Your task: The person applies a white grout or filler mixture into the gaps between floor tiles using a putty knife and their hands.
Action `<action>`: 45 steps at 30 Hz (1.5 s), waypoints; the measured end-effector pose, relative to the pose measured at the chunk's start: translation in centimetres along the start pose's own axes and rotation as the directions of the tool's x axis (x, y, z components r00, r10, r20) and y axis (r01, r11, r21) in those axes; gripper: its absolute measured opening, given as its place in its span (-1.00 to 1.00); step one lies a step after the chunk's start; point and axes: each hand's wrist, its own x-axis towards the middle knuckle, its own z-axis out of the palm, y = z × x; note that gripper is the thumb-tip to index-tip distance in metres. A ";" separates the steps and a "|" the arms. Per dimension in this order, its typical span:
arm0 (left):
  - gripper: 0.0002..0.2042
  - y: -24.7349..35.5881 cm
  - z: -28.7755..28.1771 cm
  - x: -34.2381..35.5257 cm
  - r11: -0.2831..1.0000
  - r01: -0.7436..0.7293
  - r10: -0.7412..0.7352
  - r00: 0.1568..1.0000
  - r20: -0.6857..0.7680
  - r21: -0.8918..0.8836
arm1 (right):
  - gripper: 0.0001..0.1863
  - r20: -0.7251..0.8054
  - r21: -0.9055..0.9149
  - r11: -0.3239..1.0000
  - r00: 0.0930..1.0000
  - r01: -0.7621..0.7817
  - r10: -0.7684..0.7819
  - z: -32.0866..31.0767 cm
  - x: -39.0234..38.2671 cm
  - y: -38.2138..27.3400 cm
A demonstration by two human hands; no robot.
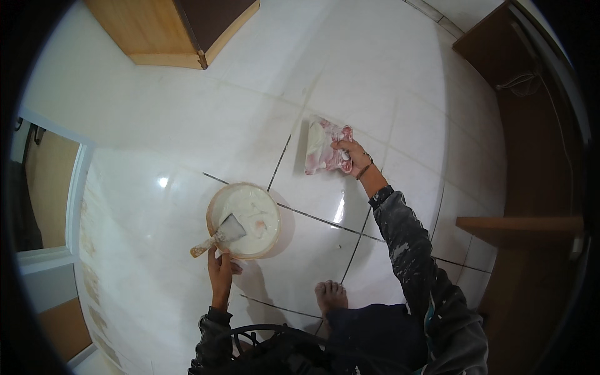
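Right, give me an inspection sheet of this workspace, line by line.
Surface: glossy white floor tiles with dark grout lines.
Job's things: round bucket of white paste; putty knife resting across its rim; pink-and-white smeared pad lying flat on the tiles.
Clutter: nothing seen.
Hands: left hand at the bucket rim by the knife handle; right hand pressing on the pad.
Cables: thin cord on the dark cabinet at right.
Surroundings: wooden cabinet at top, door frame at left, bare foot on the tiles.
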 end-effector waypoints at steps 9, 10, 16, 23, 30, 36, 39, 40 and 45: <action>-0.68 -4.5 -8.3 -0.9 0.985 -0.164 0.173 0.967 -0.187 0.062 | -0.72 0.063 -0.449 0.888 0.995 0.097 -0.077 0.6 2.7 -2.9; -0.69 -5.4 -10.0 -1.2 0.985 -0.164 0.173 0.960 -0.222 0.061 | -0.72 0.069 -0.445 0.891 0.995 0.092 -0.068 0.9 3.4 -3.4; -0.73 -7.8 -20.0 -4.3 0.985 -0.141 0.174 0.835 -0.523 0.104 | -0.68 0.229 -0.952 0.196 0.972 0.236 -0.055 9.2 4.2 -6.6; -0.74 -12.9 -28.0 -10.4 0.992 -0.127 0.100 0.696 -0.711 0.015 | -0.58 0.560 -0.471 -0.709 0.799 0.524 0.219 11.0 3.3 0.9; -0.59 -16.8 -28.8 -12.8 0.955 -0.095 -0.170 0.598 -0.783 -0.280 | -0.55 0.627 -0.476 -0.695 0.762 0.539 0.162 7.6 0.3 0.5; -0.35 -16.3 -27.9 -15.2 0.848 0.139 -0.485 0.591 -0.644 -0.512 | -0.50 0.498 -0.613 -0.700 0.867 0.366 0.017 11.9 3.9 -1.5; -0.34 -14.4 -25.3 -15.6 0.849 0.454 -0.526 0.678 -0.513 -0.271 | -0.53 0.450 -0.603 -0.745 0.893 0.287 -0.020 12.1 5.7 -1.2; -0.41 -11.7 -22.3 -15.3 0.877 0.475 -0.472 0.824 -0.315 -0.073 | -0.54 0.417 -0.576 -0.779 0.909 0.247 -0.020 11.9 5.6 -1.2; -0.62 -2.0 -12.8 -15.4 0.933 0.218 -0.258 0.960 0.108 0.286 | -0.46 0.381 -0.609 -0.735 0.923 0.298 0.059 13.4 2.3 0.5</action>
